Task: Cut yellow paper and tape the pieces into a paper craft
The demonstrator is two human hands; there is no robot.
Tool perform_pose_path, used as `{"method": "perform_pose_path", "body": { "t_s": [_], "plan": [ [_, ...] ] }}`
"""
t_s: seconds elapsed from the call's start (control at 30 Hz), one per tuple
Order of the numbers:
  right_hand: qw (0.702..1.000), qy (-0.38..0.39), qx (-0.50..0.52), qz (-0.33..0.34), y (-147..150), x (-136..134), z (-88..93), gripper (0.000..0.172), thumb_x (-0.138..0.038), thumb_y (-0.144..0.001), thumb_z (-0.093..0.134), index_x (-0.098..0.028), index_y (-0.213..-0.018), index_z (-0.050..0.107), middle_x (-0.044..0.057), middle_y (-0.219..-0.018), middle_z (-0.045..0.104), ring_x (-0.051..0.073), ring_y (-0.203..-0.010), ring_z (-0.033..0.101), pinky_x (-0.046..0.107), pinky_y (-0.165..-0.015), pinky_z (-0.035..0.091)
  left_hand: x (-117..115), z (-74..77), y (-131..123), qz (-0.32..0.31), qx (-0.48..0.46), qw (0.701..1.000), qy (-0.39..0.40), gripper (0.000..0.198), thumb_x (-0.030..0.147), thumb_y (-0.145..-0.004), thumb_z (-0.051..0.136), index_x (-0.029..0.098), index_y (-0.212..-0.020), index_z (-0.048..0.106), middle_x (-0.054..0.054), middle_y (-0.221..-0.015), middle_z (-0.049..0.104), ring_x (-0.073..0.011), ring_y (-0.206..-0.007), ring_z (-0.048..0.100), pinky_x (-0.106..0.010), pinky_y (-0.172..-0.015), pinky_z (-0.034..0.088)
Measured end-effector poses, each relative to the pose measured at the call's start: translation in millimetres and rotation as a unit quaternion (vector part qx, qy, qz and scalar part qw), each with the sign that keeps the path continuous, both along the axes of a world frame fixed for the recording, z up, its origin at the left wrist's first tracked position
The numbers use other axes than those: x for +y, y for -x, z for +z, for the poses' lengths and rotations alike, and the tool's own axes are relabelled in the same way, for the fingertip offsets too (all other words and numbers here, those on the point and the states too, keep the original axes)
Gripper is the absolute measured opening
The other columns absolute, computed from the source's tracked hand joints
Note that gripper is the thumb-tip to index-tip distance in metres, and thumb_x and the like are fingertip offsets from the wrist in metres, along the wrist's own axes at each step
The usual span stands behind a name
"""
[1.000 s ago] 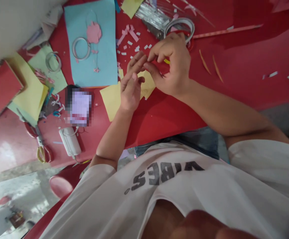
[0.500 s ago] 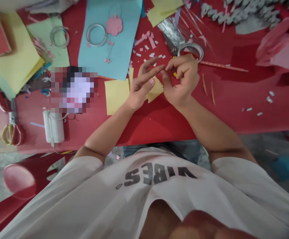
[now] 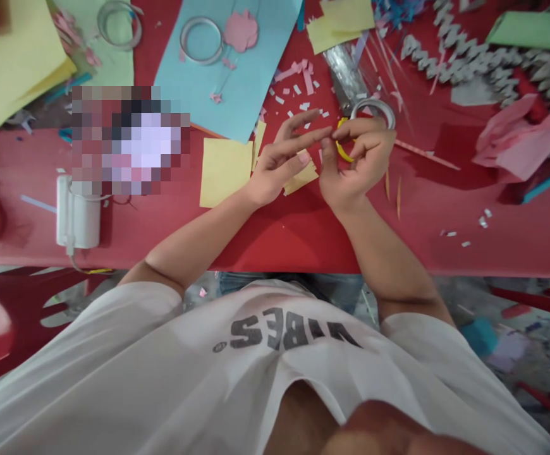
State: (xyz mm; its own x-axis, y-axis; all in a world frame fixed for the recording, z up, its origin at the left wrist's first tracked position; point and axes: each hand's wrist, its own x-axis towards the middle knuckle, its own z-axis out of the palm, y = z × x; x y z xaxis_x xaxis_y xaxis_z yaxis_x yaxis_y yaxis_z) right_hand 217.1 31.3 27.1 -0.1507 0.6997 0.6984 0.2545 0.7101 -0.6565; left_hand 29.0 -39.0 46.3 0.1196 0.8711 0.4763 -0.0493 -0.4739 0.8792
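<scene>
Yellow paper strip (image 3: pixel 342 150) curled, held in pinch by right hand (image 3: pixel 363 167); left hand (image 3: pixel 275 165) spread, fingers reaching toward it; tape roll (image 3: pixel 374 110) just beyond.

Seemingly yellow paper strip (image 3: pixel 337 146), red table covering (image 3: pixel 279 246), pale blue card sheet (image 3: pixel 199 95)

A pale blue paper sheet (image 3: pixel 194 88) under a pink paper flower (image 3: pixel 241 30), a clear tape roll (image 3: pixel 201 40), a white corded adapter (image 3: pixel 78 212), silver paper chains (image 3: pixel 474 66), crumpled pink paper (image 3: pixel 521 136), red tabletop (image 3: pixel 294 237)
</scene>
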Motion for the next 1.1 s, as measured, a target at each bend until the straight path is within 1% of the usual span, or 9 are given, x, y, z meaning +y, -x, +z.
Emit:
{"method": "perform_pose_path", "body": {
  "t_s": [0.1,0.2,0.4,0.57,0.7,0.83,0.97,1.0,1.1],
  "plan": [
    [1.000,0.006,-0.018,-0.019,2.0,-13.1,5.7,0.049,-0.067,-0.113,0.057,-0.027,-0.089,0.042,0.005,-0.105,0.067,0.027,-0.104,0.071,0.058,-0.095,0.059,-0.2,0.8,0.8,-0.005,0.009,1.000,0.008,0.050,0.067,-0.105,0.055,0.045,-0.148,0.068,0.006,-0.167,0.049,-0.0361,-0.164,0.037,-0.055,-0.133,0.037],
    [0.999,0.011,-0.032,0.005,2.7,-18.5,10.6,0.042,-0.061,-0.116,0.054,-0.028,-0.092,0.042,0.007,-0.110,0.065,0.028,-0.108,0.070,0.060,-0.100,0.057,1.5,-1.3,1.7,-0.007,-0.001,1.000,0.027,0.054,0.073,-0.100,0.061,0.044,-0.145,0.071,0.007,-0.166,0.049,-0.0387,-0.164,0.036,-0.057,-0.134,0.036],
    [0.995,-0.096,0.001,0.040,1.1,0.2,11.5,0.051,-0.067,-0.109,0.063,-0.027,-0.087,0.038,0.000,-0.099,0.062,0.022,-0.086,0.067,0.049,-0.076,0.061,2.7,-2.1,3.8,-0.012,-0.001,1.000,0.012,0.049,0.066,-0.104,0.059,0.042,-0.145,0.071,0.007,-0.168,0.048,-0.0384,-0.165,0.036,-0.057,-0.135,0.036],
    [0.998,-0.060,-0.024,-0.002,-2.0,1.4,3.8,0.060,-0.075,-0.109,0.056,-0.027,-0.080,0.034,0.002,-0.091,0.061,0.024,-0.086,0.066,0.055,-0.084,0.061,2.8,-1.1,1.7,-0.003,-0.023,0.999,0.041,0.050,0.071,-0.098,0.069,0.038,-0.136,0.078,0.003,-0.163,0.053,-0.0394,-0.161,0.043,-0.055,-0.128,0.047],
    [0.999,0.009,-0.051,-0.015,-3.3,-2.4,-1.6,0.059,-0.078,-0.111,0.048,-0.027,-0.082,0.040,0.004,-0.094,0.059,0.028,-0.101,0.068,0.059,-0.094,0.059,2.5,-3.8,-0.5,-0.032,-0.024,0.999,0.025,0.054,0.068,-0.100,0.068,0.041,-0.147,0.070,0.003,-0.167,0.047,-0.0378,-0.160,0.044,-0.052,-0.127,0.050],
    [0.999,-0.046,-0.003,0.011,-0.6,-0.1,-6.0,0.056,-0.072,-0.112,0.054,-0.027,-0.081,0.038,0.002,-0.092,0.059,0.026,-0.095,0.067,0.057,-0.091,0.059,3.8,-11.2,-0.5,-0.032,-0.027,0.999,0.023,0.056,0.069,-0.100,0.067,0.042,-0.149,0.068,0.005,-0.170,0.046,-0.0375,-0.165,0.035,-0.048,-0.127,0.050],
    [0.999,0.004,-0.032,0.042,2.2,0.1,-11.5,0.058,-0.075,-0.112,0.051,-0.027,-0.081,0.040,0.000,-0.089,0.058,0.027,-0.098,0.069,0.059,-0.094,0.060,1.4,-10.3,-1.5,-0.059,-0.076,0.990,0.107,0.071,0.082,-0.093,0.060,0.045,-0.154,0.060,0.009,-0.173,0.040,-0.0372,-0.153,0.052,-0.042,-0.106,0.062],
    [0.999,0.000,-0.036,0.041,2.4,-0.1,-11.5,0.058,-0.076,-0.111,0.052,-0.027,-0.081,0.040,0.000,-0.088,0.058,0.026,-0.096,0.069,0.058,-0.092,0.061,-0.8,-5.5,-1.5,-0.057,-0.090,0.984,0.142,0.076,0.085,-0.093,0.054,0.046,-0.158,0.054,0.009,-0.174,0.039,-0.0368,-0.149,0.056,-0.043,-0.102,0.063],
    [0.999,-0.017,-0.039,0.008,0.3,2.4,-3.6,0.060,-0.078,-0.110,0.053,-0.027,-0.083,0.040,0.000,-0.087,0.056,0.025,-0.091,0.069,0.055,-0.089,0.060,-8.9,17.5,0.6,-0.046,-0.120,0.963,0.235,0.071,0.079,-0.101,0.035,0.044,-0.162,0.043,0.009,-0.174,0.039,-0.0344,-0.150,0.055,-0.046,-0.109,0.059]
  ]
}}
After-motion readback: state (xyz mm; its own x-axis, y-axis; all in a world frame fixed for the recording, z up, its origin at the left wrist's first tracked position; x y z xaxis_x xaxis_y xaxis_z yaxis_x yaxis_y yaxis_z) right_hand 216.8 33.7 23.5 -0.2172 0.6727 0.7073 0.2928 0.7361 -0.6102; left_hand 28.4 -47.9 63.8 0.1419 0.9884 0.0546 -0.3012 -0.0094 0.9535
